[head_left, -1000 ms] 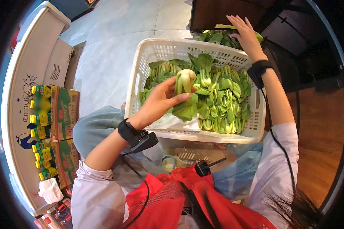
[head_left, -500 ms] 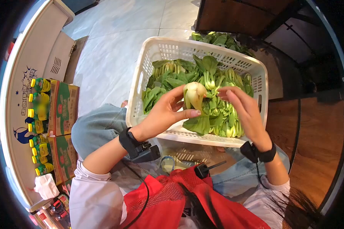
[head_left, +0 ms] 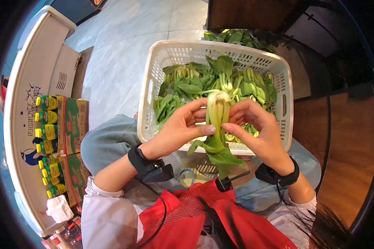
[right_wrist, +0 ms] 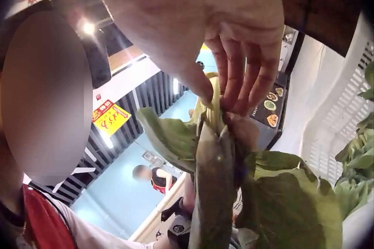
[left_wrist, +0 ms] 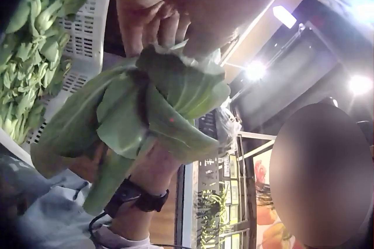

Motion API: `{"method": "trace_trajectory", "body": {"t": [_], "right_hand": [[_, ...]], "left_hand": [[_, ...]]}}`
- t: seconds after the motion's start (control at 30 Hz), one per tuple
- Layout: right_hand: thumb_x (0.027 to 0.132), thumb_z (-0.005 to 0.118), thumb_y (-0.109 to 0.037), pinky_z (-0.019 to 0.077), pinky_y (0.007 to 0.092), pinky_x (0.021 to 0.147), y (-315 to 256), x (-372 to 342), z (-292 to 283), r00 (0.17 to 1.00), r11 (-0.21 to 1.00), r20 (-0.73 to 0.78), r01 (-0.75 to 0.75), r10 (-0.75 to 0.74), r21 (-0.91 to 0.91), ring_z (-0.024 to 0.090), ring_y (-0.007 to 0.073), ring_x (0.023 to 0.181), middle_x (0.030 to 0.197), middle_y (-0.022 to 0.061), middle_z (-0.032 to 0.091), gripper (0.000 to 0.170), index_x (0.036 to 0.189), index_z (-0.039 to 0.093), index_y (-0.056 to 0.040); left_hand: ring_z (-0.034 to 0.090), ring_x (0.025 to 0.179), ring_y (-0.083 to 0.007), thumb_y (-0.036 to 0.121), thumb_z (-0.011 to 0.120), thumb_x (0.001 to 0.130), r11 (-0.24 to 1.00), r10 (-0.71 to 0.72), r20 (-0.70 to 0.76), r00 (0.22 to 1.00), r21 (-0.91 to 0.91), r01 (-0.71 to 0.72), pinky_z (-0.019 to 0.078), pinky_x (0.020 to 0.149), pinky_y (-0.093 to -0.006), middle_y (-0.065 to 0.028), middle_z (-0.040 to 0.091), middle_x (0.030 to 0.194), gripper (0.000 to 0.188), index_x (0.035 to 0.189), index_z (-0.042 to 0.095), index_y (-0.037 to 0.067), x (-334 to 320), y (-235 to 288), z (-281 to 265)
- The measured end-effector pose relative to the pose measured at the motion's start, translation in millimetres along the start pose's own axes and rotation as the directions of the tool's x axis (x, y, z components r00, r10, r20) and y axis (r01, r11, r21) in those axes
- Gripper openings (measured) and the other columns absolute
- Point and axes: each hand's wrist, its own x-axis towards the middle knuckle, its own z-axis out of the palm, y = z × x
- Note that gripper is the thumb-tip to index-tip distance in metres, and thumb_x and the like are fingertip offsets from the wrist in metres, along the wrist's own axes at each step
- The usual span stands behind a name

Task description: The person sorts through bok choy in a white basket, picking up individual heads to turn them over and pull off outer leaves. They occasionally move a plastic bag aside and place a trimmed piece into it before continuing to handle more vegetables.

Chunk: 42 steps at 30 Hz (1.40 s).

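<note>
One bok choy (head_left: 217, 118) is held upright over the near side of a white plastic basket (head_left: 232, 45), pale root end up, leaves hanging down. My left hand (head_left: 180, 128) grips it from the left, thumb across its stalks. From the right, my right hand (head_left: 262, 130) pinches an outer stalk between thumb and fingers; the right wrist view shows that stalk (right_wrist: 216, 94) at the fingertips. Broad green leaves (left_wrist: 125, 115) fill the middle of the left wrist view and hide part of the hands. More bok choy (head_left: 183, 87) lie in the basket.
Loose greens (head_left: 239, 38) lie on the floor beyond the basket. At the left, yellow-capped bottles (head_left: 47, 117) and cardboard boxes (head_left: 74, 124) stand against a white freezer (head_left: 20, 99). A brown wooden panel (head_left: 349, 137) is at the right. The person's denim-covered knees (head_left: 106, 137) flank the basket.
My right hand has come back from the loose greens beyond the basket to the bok choy and now pinches it. The left hand has brought the bok choy slightly nearer and to the right.
</note>
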Motion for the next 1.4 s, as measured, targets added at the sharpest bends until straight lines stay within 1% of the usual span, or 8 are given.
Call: {"method": "trace_trajectory", "body": {"t": [0.33,0.53,0.67,0.73,0.8,0.87,1.2,1.4], "right_hand": [[0.085,0.061,-0.019,0.0501,0.0316,0.076,82.3,102.5,-136.9,0.988,0.847,-0.133,-0.138,0.08,-0.514,0.063,0.0205,0.086,0.095,0.0115,0.065,0.026,0.103,0.058,0.0005],[0.073,0.066,-0.057,0.0461,0.037,0.089,214.2,284.1,-260.5,0.91,0.544,-0.251,-0.4,0.329,-0.738,0.055,0.0295,0.11,0.115,0.0269,0.054,0.092,0.132,0.036,0.007],[0.045,0.056,-0.09,0.0135,0.063,0.104,294.1,398.5,-264.1,0.697,0.051,-0.304,-0.439,0.65,-0.897,0.003,0.0488,0.136,0.147,0.0331,0.004,0.143,0.147,-0.008,-0.0126],[0.045,0.039,-0.098,0.0012,0.0614,0.105,288.7,406.4,-231.8,0.721,0.001,-0.321,-0.408,0.614,-0.913,-0.003,0.0543,0.133,0.145,0.0361,0.003,0.136,0.147,0.015,-0.0107],[0.057,0.054,-0.084,0.0046,0.0611,0.105,314.8,426.6,-226.2,0.59,-0.318,-0.35,-0.163,0.728,-0.934,0.002,0.0509,0.135,0.147,0.0326,0.0,0.122,0.147,-0.004,-0.0251],[0.062,0.063,-0.074,0.0064,0.0602,0.105,323.1,430.4,-223.4,0.528,-0.256,-0.368,-0.275,0.765,-0.927,0.006,0.0486,0.136,0.148,0.0303,0.0,0.123,0.145,-0.016,-0.0282],[0.071,0.072,-0.036,0.0125,0.0553,0.108,332.4,412.2,-244.1,0.69,-0.068,-0.323,-0.371,0.648,-0.926,0.048,0.0352,0.12,0.128,0.023,0.05,0.115,0.145,-0.012,-0.0104],[0.077,0.062,-0.02,0.0171,0.0513,0.108,324.0,410.9,-259.7,0.735,-0.191,-0.383,-0.335,0.559,-0.923,0.056,0.0365,0.102,0.116,0.0214,0.056,0.042,0.114,0.054,-0.0025]], "left_hand": [[0.054,0.111,-0.0194,-0.006,0.072,0.07,0.965,0.083,-0.315,0.945,0.261,0.002,0.0439,0.096,-0.033,-0.0103,0.055,0.121,0.065,0.126,0.04,0.001,-24.3,42.3,-23.2],[0.055,0.11,-0.0208,-0.012,0.071,0.065,0.992,-0.063,-0.662,0.747,0.038,0.117,0.0476,0.093,-0.0344,-0.0096,0.055,0.117,0.07,0.126,0.039,-0.001,-18.4,50.5,-65.5],[0.062,0.096,-0.0284,0.008,0.078,0.065,0.978,-0.141,-0.797,0.587,-0.02,0.208,0.0528,0.084,-0.0396,-0.0136,0.055,0.112,0.081,0.131,0.033,-0.003,-10.9,44.8,-85.2],[0.059,0.098,-0.0249,0.015,0.077,0.07,0.947,-0.206,-0.734,0.647,0.019,0.322,0.0482,0.086,-0.0354,-0.0122,0.057,0.111,0.071,0.129,0.04,-0.002,-11.2,50.8,-96.0],[0.06,0.096,-0.0246,0.019,0.079,0.069,0.947,-0.195,-0.754,0.627,0.021,0.321,0.0488,0.085,-0.0358,-0.0121,0.057,0.11,0.074,0.128,0.041,-0.002,-5.3,43.0,-102.4],[0.062,0.091,-0.0277,0.018,0.084,0.062,0.971,-0.131,-0.85,0.51,-0.007,0.239,0.0545,0.08,-0.0407,-0.0133,0.056,0.11,0.087,0.13,0.035,-0.003,-0.2,28.5,-103.7],[0.059,0.096,-0.022,0.005,0.074,0.073,0.948,-0.18,-0.706,0.685,0.063,0.313,0.0465,0.085,-0.0326,-0.0104,0.059,0.108,0.06,0.125,0.045,-0.001,11.4,38.2,-99.2],[0.057,0.106,-0.0217,-0.006,0.071,0.066,0.959,-0.251,-0.573,0.78,-0.041,0.279,0.0481,0.091,-0.0338,-0.0105,0.055,0.112,0.069,0.127,0.038,-0.002,5.6,38.8,-99.7]]}}
